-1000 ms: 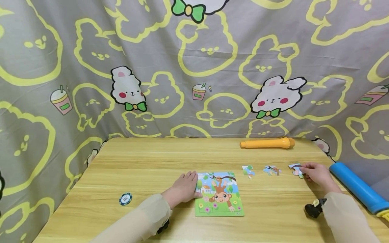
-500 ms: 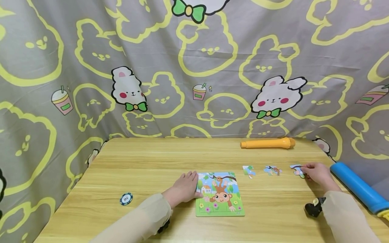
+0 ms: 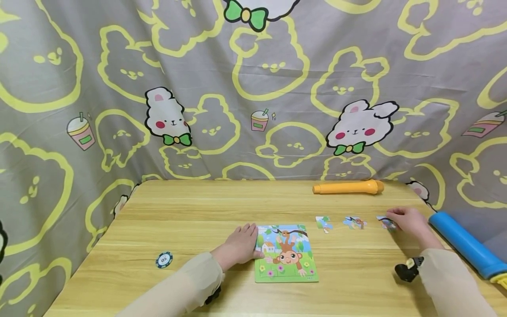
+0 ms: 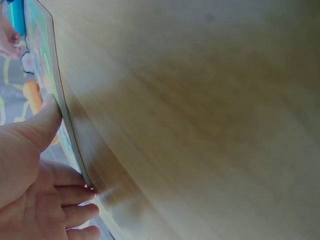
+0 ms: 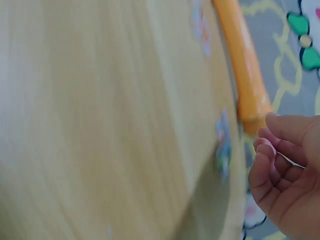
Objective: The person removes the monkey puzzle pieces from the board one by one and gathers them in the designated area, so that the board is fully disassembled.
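In the head view my left hand lies flat at the left edge of a monkey jigsaw puzzle. The left wrist view shows its thumb on the board's edge, the other fingers extended beside the corner. At the right, my right hand is just over a jigsaw piece. Seen from the right wrist, that piece lies on the table apart from the fingers, which are loosely bent with nothing visible between them. Two more pieces lie in a row to its left, one with a branch, one with leaves.
An orange toy microphone-like stick lies near the table's back edge. A blue tube runs along the right edge. A round poker chip rests on the left of the wooden table. A patterned curtain stands behind.
My right hand has let go of the rightmost jigsaw piece and lifted slightly off it. The left hand and the puzzle have stayed in place.
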The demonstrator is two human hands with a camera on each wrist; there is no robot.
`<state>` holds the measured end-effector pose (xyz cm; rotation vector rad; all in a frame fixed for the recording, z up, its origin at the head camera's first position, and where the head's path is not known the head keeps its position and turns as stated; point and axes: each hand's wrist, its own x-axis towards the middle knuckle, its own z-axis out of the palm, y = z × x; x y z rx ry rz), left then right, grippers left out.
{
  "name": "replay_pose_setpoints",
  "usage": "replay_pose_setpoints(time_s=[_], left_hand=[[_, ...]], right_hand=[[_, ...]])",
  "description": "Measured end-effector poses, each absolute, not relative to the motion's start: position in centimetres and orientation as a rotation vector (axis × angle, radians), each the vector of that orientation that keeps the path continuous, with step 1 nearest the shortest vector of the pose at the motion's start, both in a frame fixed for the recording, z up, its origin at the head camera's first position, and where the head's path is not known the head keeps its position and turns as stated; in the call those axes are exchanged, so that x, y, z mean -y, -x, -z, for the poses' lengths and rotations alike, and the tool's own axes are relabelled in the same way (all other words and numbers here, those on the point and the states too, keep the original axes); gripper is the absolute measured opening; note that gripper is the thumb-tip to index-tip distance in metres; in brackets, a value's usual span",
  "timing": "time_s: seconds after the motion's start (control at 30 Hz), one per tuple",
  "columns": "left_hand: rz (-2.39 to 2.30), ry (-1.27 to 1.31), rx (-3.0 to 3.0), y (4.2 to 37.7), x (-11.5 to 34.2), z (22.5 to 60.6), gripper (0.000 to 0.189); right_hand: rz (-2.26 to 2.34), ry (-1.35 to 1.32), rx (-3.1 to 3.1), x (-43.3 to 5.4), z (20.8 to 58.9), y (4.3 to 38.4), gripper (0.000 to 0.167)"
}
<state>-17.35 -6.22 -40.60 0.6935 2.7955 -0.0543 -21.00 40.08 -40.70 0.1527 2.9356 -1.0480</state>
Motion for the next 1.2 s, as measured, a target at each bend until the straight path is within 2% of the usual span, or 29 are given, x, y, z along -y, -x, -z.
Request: replay_pose_setpoints(time_s=[0.2, 0.6, 0.83, 1.2], left_hand=[[0.047, -0.703, -2.794, 17.3, 6.4, 40.5, 0.079], [0.033, -0.728, -2.802, 17.1, 6.4, 40.4, 0.078], [0.029, -0.735, -2.807, 17.0, 6.5, 40.4, 0.078], [-0.011, -0.839, -2.802, 17.0, 6.6, 40.4, 0.074]], right_hand=[[1.246, -0.039, -2.871, -36.1, 39.5, 21.2, 0.046], [1.281, 0.352, -2.863, -27.1, 37.9, 21.2, 0.033], [1.281, 0.564, -2.788, -22.3, 38.4, 20.4, 0.025], [1.156, 0.875, -2.630, -16.5, 40.4, 19.1, 0.021]])
